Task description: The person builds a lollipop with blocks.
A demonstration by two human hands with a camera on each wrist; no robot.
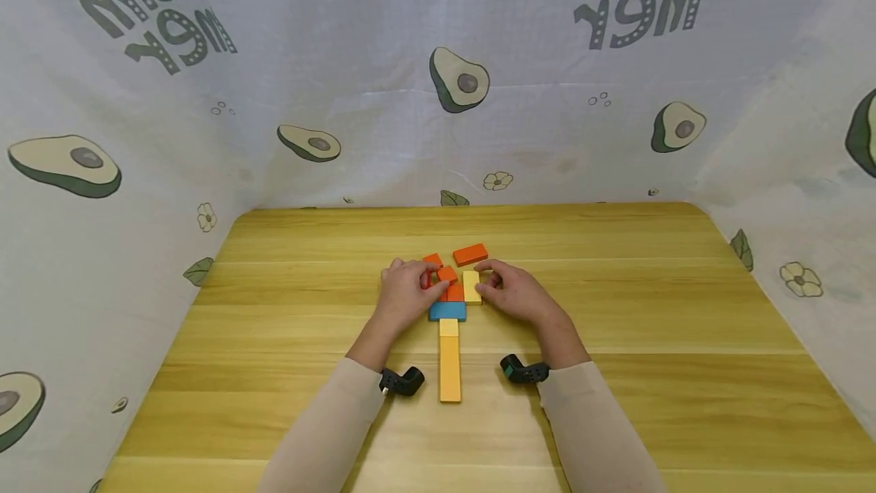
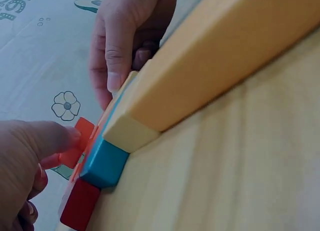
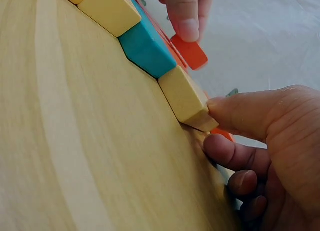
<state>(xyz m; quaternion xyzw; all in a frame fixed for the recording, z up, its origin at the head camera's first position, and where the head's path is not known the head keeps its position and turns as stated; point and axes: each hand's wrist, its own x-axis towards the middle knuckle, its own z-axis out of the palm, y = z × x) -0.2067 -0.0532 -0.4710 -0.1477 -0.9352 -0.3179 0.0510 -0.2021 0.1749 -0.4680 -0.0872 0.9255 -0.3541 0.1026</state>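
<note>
In the head view, my left hand (image 1: pixel 402 295) pinches a small orange block (image 1: pixel 447 274) between thumb and fingers, tilted above the other orange blocks (image 1: pixel 455 293). On the opposite side, thumb and fingertips of my right hand (image 1: pixel 516 295) grip a pale yellow block (image 1: pixel 471 287), which lies on the table by the orange ones. The right wrist view shows that yellow block (image 3: pixel 187 98) right at the end of the blue block (image 3: pixel 149 48). A dark red block (image 2: pixel 80 203) sits at the blue block's other end, under my left hand, mostly hidden in the head view.
Toward me from the blue block run a short pale yellow block (image 1: pixel 449 328) and a long yellow-orange block (image 1: pixel 449 370). Behind the hands lie an orange block (image 1: pixel 470 254) and another orange piece (image 1: pixel 433 259). A patterned cloth (image 1: pixel 383 97) hangs around the wooden table (image 1: pixel 650 287).
</note>
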